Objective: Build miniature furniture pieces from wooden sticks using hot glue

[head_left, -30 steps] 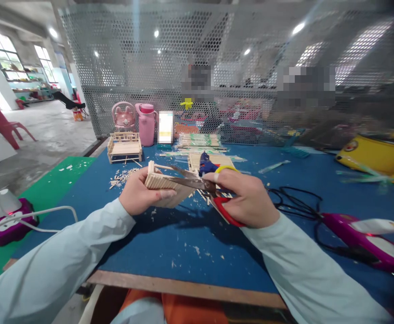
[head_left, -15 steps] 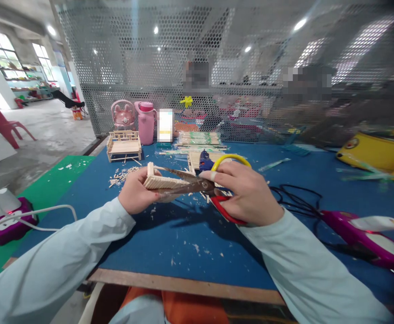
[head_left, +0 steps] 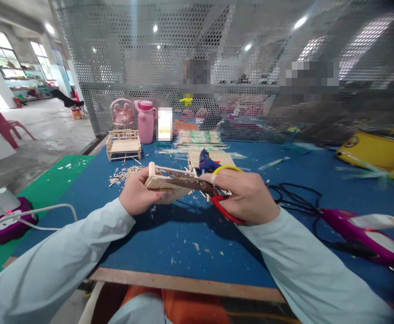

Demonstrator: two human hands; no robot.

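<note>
My left hand [head_left: 138, 192] grips a small wooden stick piece [head_left: 159, 181] by its left end, above the blue table. My right hand [head_left: 247, 193] holds scissors [head_left: 197, 183] with one yellow and one red handle loop. The blades point left and lie across the stick piece, nearly closed. Behind the scissors, a blue glue gun [head_left: 208, 163] rests by a flat stick panel [head_left: 229, 158]. A small stick-built bench [head_left: 124, 146] stands at the back left, with cut stick bits [head_left: 124, 174] scattered before it.
A pink bottle [head_left: 146, 123], a bright phone [head_left: 165, 124] and bundled sticks [head_left: 199, 137] stand or lie near the mesh screen. At right are black cables, a purple power strip [head_left: 365, 236] and a yellow bag [head_left: 375, 153]. Another purple strip [head_left: 13, 220] lies left. People show behind the mesh.
The scissor blades have come closer together, and my right hand's fingers have closed somewhat. My left hand still holds the stick piece in nearly the same place.
</note>
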